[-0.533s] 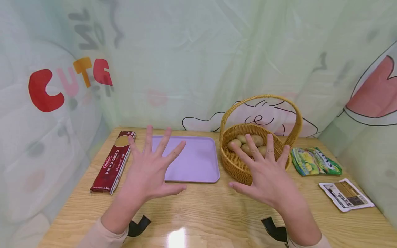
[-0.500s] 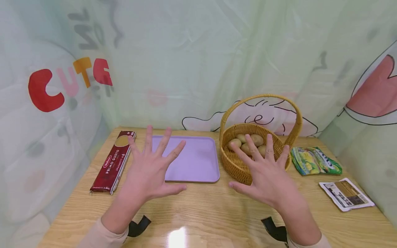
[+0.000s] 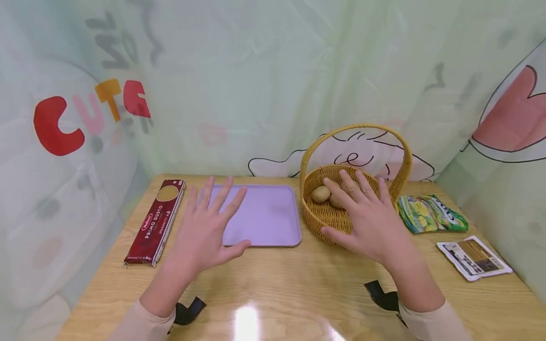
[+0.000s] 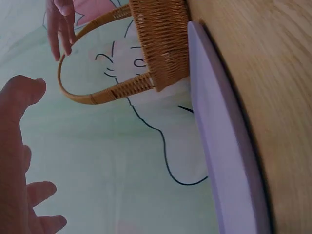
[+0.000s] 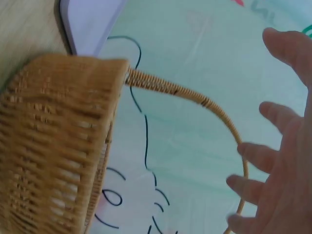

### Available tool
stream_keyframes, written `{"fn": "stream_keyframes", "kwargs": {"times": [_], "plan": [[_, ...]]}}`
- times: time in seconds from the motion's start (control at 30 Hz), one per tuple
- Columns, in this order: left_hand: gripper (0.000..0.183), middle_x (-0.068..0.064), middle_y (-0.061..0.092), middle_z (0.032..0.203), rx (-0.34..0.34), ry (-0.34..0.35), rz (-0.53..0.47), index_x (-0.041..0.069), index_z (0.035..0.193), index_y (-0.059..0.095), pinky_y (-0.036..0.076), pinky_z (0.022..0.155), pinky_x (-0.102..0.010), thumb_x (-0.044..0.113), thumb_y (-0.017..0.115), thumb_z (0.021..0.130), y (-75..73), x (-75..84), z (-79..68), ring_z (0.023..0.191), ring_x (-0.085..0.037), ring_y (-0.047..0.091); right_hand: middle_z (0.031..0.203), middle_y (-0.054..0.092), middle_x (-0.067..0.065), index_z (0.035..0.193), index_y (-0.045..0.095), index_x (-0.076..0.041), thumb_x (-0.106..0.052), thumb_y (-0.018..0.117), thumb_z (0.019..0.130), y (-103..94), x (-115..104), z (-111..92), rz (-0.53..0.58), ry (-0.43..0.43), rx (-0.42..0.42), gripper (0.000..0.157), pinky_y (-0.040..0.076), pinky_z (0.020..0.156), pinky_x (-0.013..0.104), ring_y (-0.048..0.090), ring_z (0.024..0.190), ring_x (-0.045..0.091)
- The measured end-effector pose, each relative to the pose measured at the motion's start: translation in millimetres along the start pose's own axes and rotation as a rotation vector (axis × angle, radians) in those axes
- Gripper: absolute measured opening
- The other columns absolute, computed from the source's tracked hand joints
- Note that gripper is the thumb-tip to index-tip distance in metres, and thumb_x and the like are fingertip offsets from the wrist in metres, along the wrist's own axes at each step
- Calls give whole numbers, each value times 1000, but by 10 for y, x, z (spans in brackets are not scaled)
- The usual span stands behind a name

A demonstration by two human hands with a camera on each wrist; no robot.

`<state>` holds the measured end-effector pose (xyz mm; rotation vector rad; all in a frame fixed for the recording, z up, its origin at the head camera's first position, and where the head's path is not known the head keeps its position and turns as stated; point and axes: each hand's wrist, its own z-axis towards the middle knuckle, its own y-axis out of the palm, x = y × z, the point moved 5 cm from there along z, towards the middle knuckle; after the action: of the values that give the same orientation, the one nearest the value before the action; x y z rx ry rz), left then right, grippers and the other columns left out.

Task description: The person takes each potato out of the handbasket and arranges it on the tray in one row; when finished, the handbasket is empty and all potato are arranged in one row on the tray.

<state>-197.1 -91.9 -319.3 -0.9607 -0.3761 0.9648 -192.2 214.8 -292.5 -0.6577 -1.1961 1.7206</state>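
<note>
My left hand [image 3: 204, 232] hovers with spread fingers over the near left part of a lilac tray [image 3: 268, 218], holding nothing. Fingers apart and nothing in its grasp, my right hand [image 3: 368, 222] is held in the air in front of a wicker basket [image 3: 322, 222] with a tall arched handle. Several potatoes [image 3: 321, 194] lie inside the basket, partly hidden behind the right fingers. In the right wrist view the fingertips overlap the basket's handle [image 5: 180, 90]. The left wrist view shows the left thumb and fingers away from the tray's edge [image 4: 229, 141].
A dark red spaghetti pack [image 3: 155, 222] lies at the left of the wooden table [image 3: 281, 289]. To the right of the basket are a green and yellow packet [image 3: 432, 213] and a white and brown pouch [image 3: 474, 258]. A printed curtain [image 3: 239, 85] hangs behind.
The right hand has shifted slightly up and to the right, and the left hand's fingers have drawn a little closer together. The head view has tilted slightly. Both hands stay without a hold on anything.
</note>
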Motion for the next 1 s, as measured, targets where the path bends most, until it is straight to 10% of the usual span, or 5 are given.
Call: {"fn": "stream_keyframes", "kwargs": {"times": [0.23, 0.67, 1.0], "plan": [[93, -12, 32, 155, 13, -101, -184, 10, 156, 21, 27, 110, -49, 53, 60, 83, 353, -232, -141, 139, -39, 30, 160, 18, 9, 156, 23, -27, -59, 61, 85, -4, 135, 75, 79, -19, 4, 87, 10, 112, 60, 14, 145, 35], [82, -22, 39, 146, -132, -603, -468, 11, 155, 24, 36, 96, -61, 39, 62, 88, 979, -699, -512, 124, -47, 37, 151, 36, 15, 152, 35, -19, -42, 73, 80, 12, 385, 268, 204, -29, 56, 85, 30, 102, 62, 33, 136, 42], [68, -30, 42, 139, -131, -681, -620, -4, 147, 34, 30, 105, -56, 9, 59, 85, 1097, -910, -651, 128, -44, 38, 150, 37, 16, 153, 31, -15, -42, 70, 86, 61, 643, 450, 332, 50, -74, 82, 29, 103, 60, 33, 135, 41]]}}
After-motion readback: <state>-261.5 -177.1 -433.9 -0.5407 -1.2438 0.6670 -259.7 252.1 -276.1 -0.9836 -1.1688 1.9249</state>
